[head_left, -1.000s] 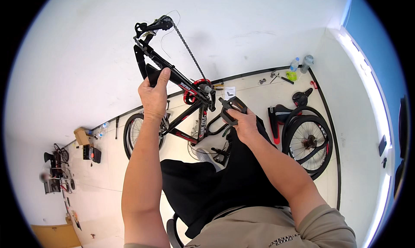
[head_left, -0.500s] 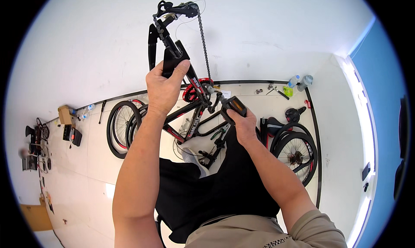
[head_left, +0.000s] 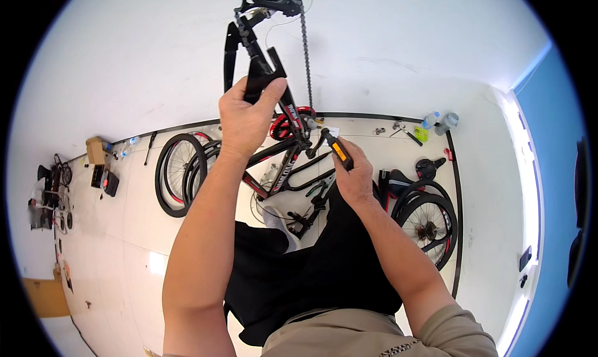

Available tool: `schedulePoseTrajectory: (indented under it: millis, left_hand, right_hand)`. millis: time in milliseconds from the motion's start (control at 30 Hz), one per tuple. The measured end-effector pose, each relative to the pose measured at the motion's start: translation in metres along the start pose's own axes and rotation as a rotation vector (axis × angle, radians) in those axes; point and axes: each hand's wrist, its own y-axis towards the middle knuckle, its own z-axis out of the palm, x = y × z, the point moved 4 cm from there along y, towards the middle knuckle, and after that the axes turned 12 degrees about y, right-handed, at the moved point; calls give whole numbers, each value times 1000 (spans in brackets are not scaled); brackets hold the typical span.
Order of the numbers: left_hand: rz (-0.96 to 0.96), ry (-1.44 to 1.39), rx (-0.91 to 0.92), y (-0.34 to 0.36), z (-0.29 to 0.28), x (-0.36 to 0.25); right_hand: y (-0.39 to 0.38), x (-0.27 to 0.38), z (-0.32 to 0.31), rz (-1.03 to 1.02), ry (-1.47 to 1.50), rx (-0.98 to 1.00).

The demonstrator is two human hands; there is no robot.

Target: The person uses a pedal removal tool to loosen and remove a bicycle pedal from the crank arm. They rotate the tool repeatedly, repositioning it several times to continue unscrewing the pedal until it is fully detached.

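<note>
My left hand [head_left: 249, 117] is closed around the rear stays of a black bicycle frame [head_left: 284, 173] with red and white markings, at a flat black plate. The frame stands tilted with its rear end raised, and a rear derailleur [head_left: 283, 6] sits at the top. From there a chain [head_left: 306, 58] hangs down to a red and black chainring [head_left: 281, 128]. My right hand [head_left: 356, 178] is closed on a black pedal [head_left: 338, 151] with an orange reflector, at the end of the crank arm [head_left: 319, 144]. My right fingertips are partly hidden behind the pedal.
Wheels [head_left: 180, 175] lie at the left, more wheels [head_left: 430, 226] and a saddle [head_left: 430, 167] at the right. By the white wall are a hammer [head_left: 410, 133] and bottles [head_left: 446, 123]. A cardboard box [head_left: 96, 150] stands far left; a person [head_left: 38, 198] is beyond it.
The pedal has turned, and its orange reflector now faces up more narrowly. My right hand has tilted with it. The frame's rear end and my left hand appear slightly higher and further right.
</note>
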Motion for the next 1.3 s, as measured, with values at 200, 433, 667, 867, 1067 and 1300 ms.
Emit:
schedulePoseTrajectory:
  millis: [200,433,667,867,1067,1300]
  left_hand:
    - [-24,91,45,-3,-7,-14]
    - [106,24,-95,-2,-4,-3]
    - [-17,-2,18,-7,-17,-15]
    - [-31,20,16,-4,-15,-11]
    - [-30,-6,9,-5,-17,-16]
    - [-19,11,-7,-5,-16,-15]
  right_hand:
    - [-10,2,6,88,-39,75]
    - [-24,-31,-1,-151,-59,106]
    - [-26,-55,2,148,218,120]
    - [-18,-45,-2,360,254,117]
    - [-12,-60,-6,183,112,-31]
    - [-26,-53,-4,390,231,-37]
